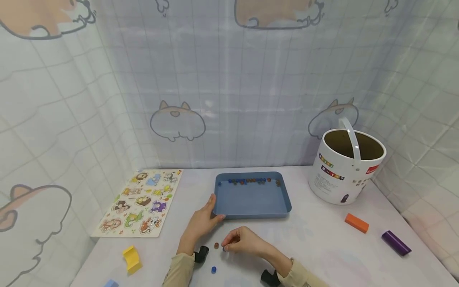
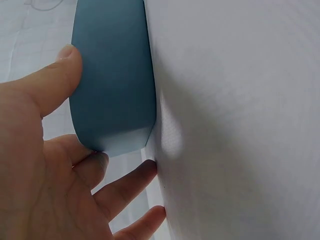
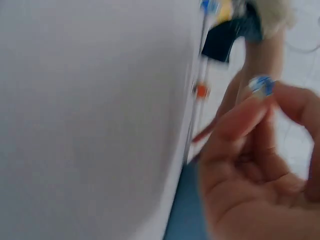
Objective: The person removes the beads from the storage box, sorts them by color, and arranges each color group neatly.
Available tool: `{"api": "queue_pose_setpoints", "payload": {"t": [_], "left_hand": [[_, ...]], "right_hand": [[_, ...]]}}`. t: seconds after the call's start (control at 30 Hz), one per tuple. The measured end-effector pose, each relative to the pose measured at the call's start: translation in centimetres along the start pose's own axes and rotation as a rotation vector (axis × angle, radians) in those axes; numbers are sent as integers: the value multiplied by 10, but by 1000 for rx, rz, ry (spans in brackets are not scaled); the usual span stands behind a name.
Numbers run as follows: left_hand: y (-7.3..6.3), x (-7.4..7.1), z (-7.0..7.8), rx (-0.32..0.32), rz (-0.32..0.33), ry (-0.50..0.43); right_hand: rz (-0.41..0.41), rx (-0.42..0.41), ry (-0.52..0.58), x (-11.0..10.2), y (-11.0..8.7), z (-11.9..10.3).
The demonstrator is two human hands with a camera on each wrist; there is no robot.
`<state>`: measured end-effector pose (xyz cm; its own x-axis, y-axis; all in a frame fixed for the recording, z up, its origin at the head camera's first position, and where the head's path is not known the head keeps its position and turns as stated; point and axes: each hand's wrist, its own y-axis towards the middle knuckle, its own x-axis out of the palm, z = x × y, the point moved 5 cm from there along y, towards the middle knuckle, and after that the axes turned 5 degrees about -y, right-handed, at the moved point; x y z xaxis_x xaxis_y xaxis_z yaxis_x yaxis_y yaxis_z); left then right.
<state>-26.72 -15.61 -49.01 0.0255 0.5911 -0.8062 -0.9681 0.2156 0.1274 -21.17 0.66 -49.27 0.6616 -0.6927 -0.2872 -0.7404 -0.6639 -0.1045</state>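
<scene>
Where the table's left side begins, a light-blue block (image 1: 111,283) is cut off by the bottom edge of my head view, with a yellow arched block (image 1: 132,260) near it and a wooden animal puzzle board (image 1: 147,202) lying flat beyond. My left hand (image 1: 200,224) holds the near left corner of the blue tray (image 1: 251,203), thumb on its near side, the other fingers spread apart around the corner. Next, a loose blue marble (image 1: 213,270) lies on the white tabletop (image 1: 312,255), nearest me, and a brown marble (image 1: 216,245) sits farther up, just beside my right fingertips. With my right hand (image 1: 247,240) I pinch a blue-and-white marble (image 3: 261,86) between thumb and forefinger, in front of the tray. Inside the tray, blue, brown and darker marbles (image 1: 251,180) line the far wall. Farther right stands a white handled bucket (image 1: 333,179), then an orange block (image 1: 356,223) and, rightmost, a purple block (image 1: 396,243).
</scene>
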Motion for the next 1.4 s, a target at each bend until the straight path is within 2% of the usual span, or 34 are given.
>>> {"api": "queue_pose_setpoints", "payload": {"t": [0.2, 0.47, 0.57, 0.67, 0.77, 0.83, 0.97, 1.1, 1.17, 1.27, 1.4], "left_hand": [[2, -1, 0, -14, -12, 7], [1, 0, -1, -24, -30, -2], [0, 0, -1, -18, -24, -3], [-1, 0, 0, -17, -24, -3], [-1, 0, 1, -18, -24, -3], [0, 0, 2, -26, -22, -7], [0, 0, 2, -42, -23, -14], [0, 0, 1, -44, -27, -11], [0, 1, 1, -49, -34, -9], [0, 2, 0, -51, -37, -9], [2, 4, -1, -47, -35, -13]], "right_hand": [[-58, -22, -71, 19, -10, 4], [-44, -81, -256, 35, -10, 0], [-60, -84, -251, 37, -10, -1], [-78, -83, -192, 34, -10, -1], [-63, -88, -133, 23, -8, -4], [-22, -89, -119, 9, -5, -8], [108, -78, -148, -30, 2, -15], [238, -56, -176, -71, 12, -11], [277, -35, -192, -86, 19, -6], [294, 10, -238, -100, 29, 3], [251, 57, -324, -104, 43, 14]]}}
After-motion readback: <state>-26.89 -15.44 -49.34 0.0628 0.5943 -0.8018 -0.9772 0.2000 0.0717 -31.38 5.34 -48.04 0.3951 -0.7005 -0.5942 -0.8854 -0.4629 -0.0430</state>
